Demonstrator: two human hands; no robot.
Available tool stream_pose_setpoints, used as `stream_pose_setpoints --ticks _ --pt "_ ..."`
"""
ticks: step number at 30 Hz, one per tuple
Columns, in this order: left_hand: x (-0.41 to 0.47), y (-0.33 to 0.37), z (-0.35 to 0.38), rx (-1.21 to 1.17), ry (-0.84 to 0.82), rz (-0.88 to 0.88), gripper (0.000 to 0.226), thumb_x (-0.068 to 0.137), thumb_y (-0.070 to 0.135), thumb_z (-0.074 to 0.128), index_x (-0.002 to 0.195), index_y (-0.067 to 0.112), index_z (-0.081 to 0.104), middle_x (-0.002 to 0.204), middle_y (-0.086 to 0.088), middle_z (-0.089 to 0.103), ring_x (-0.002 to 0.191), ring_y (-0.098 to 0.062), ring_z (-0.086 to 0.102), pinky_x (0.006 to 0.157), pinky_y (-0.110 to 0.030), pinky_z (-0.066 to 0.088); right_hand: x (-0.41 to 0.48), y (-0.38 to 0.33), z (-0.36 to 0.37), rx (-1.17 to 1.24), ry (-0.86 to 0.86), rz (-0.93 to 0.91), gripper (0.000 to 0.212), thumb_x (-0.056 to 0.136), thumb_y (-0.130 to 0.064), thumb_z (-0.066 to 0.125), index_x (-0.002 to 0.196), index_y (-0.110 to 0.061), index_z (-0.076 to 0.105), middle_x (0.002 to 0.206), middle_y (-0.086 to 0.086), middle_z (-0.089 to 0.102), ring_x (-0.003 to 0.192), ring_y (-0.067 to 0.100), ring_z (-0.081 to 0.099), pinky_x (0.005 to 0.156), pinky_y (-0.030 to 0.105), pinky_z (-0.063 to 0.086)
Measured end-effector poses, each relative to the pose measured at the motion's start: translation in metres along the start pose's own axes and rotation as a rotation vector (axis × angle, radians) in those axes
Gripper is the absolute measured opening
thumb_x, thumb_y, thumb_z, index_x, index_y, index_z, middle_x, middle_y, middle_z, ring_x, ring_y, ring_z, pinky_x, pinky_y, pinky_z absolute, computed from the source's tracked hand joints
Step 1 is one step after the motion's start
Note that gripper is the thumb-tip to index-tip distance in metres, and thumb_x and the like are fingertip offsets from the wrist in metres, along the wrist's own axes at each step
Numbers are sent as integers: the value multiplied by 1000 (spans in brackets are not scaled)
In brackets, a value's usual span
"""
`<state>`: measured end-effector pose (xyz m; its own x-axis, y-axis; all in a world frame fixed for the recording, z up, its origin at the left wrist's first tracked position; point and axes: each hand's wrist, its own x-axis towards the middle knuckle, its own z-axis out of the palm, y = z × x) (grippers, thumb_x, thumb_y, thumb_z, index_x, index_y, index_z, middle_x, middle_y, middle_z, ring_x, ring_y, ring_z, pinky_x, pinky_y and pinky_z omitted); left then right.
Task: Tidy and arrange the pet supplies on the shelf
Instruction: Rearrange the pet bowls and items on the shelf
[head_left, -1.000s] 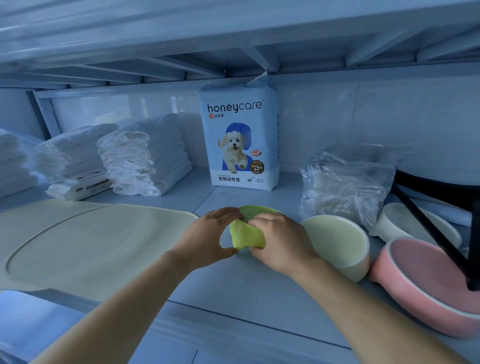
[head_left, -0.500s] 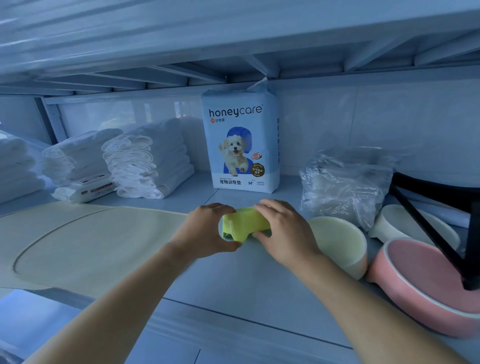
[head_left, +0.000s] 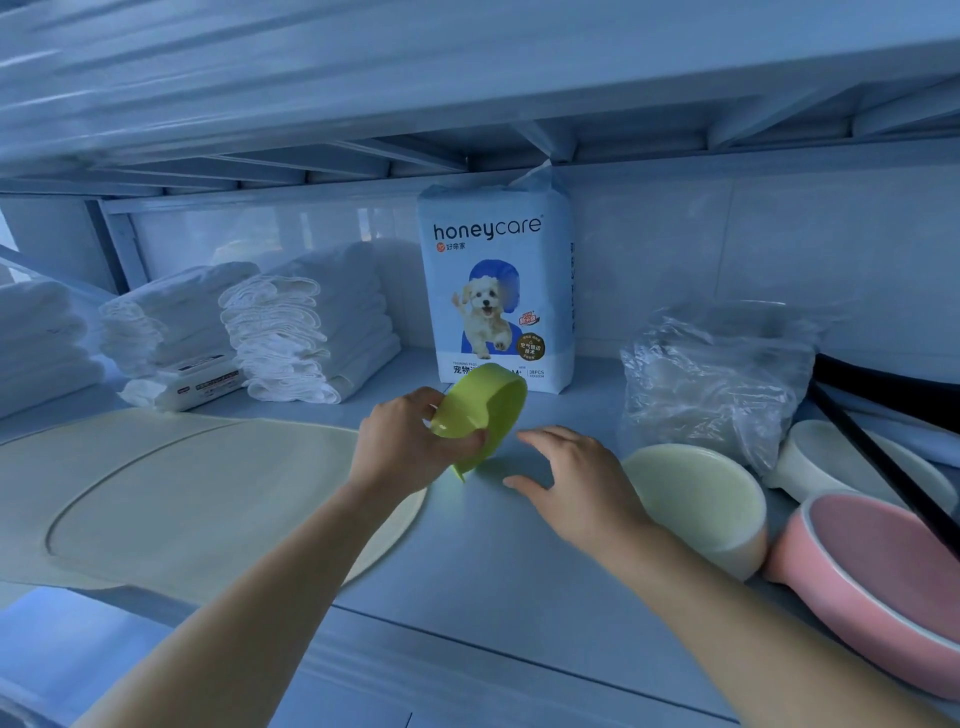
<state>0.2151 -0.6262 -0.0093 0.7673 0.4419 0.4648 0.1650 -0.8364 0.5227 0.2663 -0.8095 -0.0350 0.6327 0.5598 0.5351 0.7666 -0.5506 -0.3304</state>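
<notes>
Pale metal shelving is recorded in the head view, with an upper deck close overhead and a tiled wall behind the working shelf (head_left: 519, 582).

A green bowl (head_left: 483, 410) is gripped by the left hand (head_left: 410, 441), with fingers and thumb curled round its edge. The bowl is held steeply tilted in front of the honeycare pack (head_left: 498, 291), between the cream mat (head_left: 197, 499) and the cream bowl (head_left: 696, 499). Its lowest edge is at or just above the shelf surface; contact cannot be confirmed.

The right hand (head_left: 576, 478) is noted with fingers spread and nothing held, just beside the green bowl but clear of it.

Half a second earlier both hands were closed on the green bowl. It is now carried by the left hand alone, the right having been released.

It is judged that the green bowl is ready to be set down but has not yet been given a place. The freed right hand is judged available for the bowls nearest it.

Stacked white pads (head_left: 306, 332) are seen at the rear left. A crumpled plastic bag (head_left: 717, 379), a white bowl (head_left: 831, 457) and a pink bowl (head_left: 883, 582) are crowded together at the right, and are judged still to need ordering.
</notes>
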Motion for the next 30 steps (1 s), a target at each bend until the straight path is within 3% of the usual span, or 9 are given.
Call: stream_pose_setpoints --ticks 7,14,18,22,24,26,30 --pt "9 -11 -3 -158 -35 -164 41 61 66 68 69 26 60 56 12 55 59 -4 52 47 -24 30 13 -18 16 32 -128 -8 42 83 -43 64 117 -18 61 117 0 64 107 23 56 87 33 45" --pt "13 -13 -2 -241 -66 -219 42 60 65 68 68 24 61 58 12 58 61 -6 56 50 -24 35 29 -32 37 15 -123 30 22 84 -37 64 92 -17 66 87 1 68 82 26 59 64 30 45" --pt "13 -22 -1 -366 -109 -243 45 64 64 67 72 19 66 62 6 66 67 -16 65 64 -30 52 31 -34 39 52 -77 39 11 86 -27 62 88 -16 65 81 4 69 76 28 60 62 30 44" --pt "14 -37 6 -461 -165 -196 42 73 56 68 89 17 63 86 4 71 80 -15 68 84 -44 54 30 -28 33 -5 -8 -1 8 88 -18 56 88 -12 61 86 4 66 78 29 58 60 31 36" --pt "14 -44 9 -427 -203 -157 55 73 56 67 113 19 56 110 8 64 89 -13 64 86 -37 52 27 -27 30 -28 -12 -20 8 89 -17 55 90 -12 61 90 3 65 80 29 58 62 31 37" --pt "13 -51 8 -382 -196 -98 77 71 55 67 135 26 38 126 13 51 94 -8 58 78 -25 47 25 -27 29 -47 -18 -31 10 91 -17 54 95 -13 62 94 3 65 83 28 58 64 30 37" --pt "11 -61 2 -246 -166 239 82 76 47 67 138 54 15 138 19 31 119 2 40 93 -25 40 25 -21 21 -61 -26 -43 15 92 -17 53 100 -13 64 97 3 66 85 28 59 66 32 42"
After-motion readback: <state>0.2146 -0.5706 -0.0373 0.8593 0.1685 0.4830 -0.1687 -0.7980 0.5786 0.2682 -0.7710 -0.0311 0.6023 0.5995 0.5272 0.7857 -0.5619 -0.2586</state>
